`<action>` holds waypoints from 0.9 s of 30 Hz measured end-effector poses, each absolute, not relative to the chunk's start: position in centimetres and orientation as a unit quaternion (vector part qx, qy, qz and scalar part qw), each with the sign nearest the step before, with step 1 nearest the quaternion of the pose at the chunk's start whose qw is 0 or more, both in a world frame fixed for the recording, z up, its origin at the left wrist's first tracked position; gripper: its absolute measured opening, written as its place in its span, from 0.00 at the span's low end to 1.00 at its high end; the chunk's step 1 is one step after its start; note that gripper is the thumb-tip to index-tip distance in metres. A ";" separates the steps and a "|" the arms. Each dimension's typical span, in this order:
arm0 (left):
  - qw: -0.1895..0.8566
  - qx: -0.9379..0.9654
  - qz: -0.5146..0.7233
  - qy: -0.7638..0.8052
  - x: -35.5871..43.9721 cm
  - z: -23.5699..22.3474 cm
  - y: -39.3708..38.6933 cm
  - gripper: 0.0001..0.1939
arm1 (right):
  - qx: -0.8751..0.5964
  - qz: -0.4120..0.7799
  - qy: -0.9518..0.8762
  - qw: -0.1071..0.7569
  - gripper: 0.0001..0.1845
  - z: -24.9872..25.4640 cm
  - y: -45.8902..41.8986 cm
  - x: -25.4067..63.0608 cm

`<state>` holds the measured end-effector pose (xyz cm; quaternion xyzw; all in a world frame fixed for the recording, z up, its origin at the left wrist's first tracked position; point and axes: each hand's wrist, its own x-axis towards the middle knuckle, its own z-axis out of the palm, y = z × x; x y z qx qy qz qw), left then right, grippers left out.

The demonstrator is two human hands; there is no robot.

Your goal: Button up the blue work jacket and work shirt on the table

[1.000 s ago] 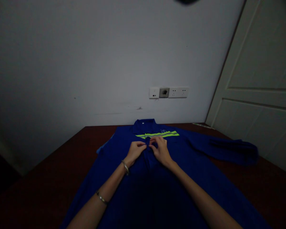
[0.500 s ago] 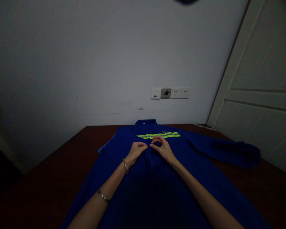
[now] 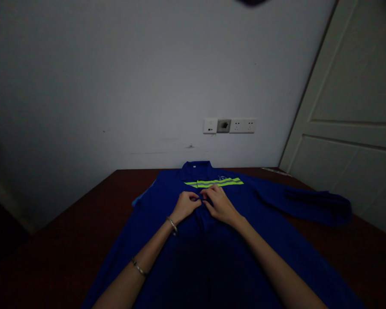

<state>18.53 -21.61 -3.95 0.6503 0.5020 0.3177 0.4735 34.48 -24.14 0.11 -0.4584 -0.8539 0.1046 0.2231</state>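
Note:
A blue long-sleeved work jacket (image 3: 170, 189) lies spread on the dark red table, its collar toward the wall. Across its chest runs a yellow-green reflective strip (image 3: 223, 183) with a grey middle. My left hand (image 3: 185, 206) pinches the front placket just below the strip. Close beside it, my right hand (image 3: 219, 204) also pinches the placket edge between thumb and fingers. The fingertips of both hands nearly meet. Any button between them is too small and dark to make out.
The jacket's right-hand sleeve (image 3: 318, 206) is stretched out and folded back. Behind the table (image 3: 83, 214) stands a white wall with a row of sockets (image 3: 242, 125). A pale panelled door (image 3: 350, 141) rises at the right.
My right hand has shifted slightly left and turned, its fingertips now closer to the left hand. The left fingers have curled a little more. The jacket lies as before.

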 end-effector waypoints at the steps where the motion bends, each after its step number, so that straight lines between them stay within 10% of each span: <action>1: 0.463 0.660 0.313 0.503 18.5 -3.8 -21.7 0.12 | -0.456 0.102 -0.858 0.214 0.15 0.1 -24.1 34.5; 27: 0.718 0.391 0.360 0.450 18.9 -4.6 -21.8 0.09 | -0.501 0.368 -0.622 0.476 0.10 -4.0 -22.3 34.6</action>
